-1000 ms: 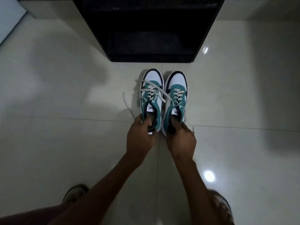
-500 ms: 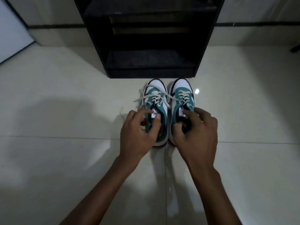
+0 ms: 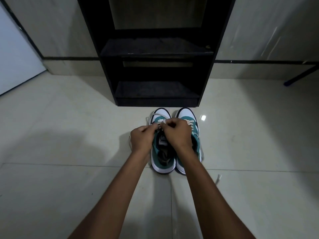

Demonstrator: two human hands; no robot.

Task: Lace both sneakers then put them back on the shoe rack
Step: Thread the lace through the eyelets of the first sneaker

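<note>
Head view, looking forward and down. Two teal-and-white low-top sneakers with white toe caps side by side on a glossy pale tiled floor (image 3: 69,187), toes pointing at a black open-fronted shoe rack (image 3: 156,69) just beyond them, not touching it. Left teal-and-white sneaker (image 3: 163,157) with dark opening and white tongue label showing between the wrists; right teal-and-white sneaker (image 3: 189,116) largely covered by a forearm, white toe cap and cream lacing visible.

Left hand (image 3: 141,139) curled, fingers pinched together on a cream flat shoelace (image 3: 155,115) over the upper eyelets of the left sneaker. Right hand (image 3: 177,132) reaching across from the right, fingers likewise closed on the same lace, knuckles almost touching the left hand's. One loop of lace arcing over the toe cap of the left sneaker. A loose lace end (image 3: 217,178) lying on the tile to the right of the right sneaker's heel.

Rack shelves dark and carpet-like, the lowest just above floor level. Grey wall behind, with a black skirting stripe.
</note>
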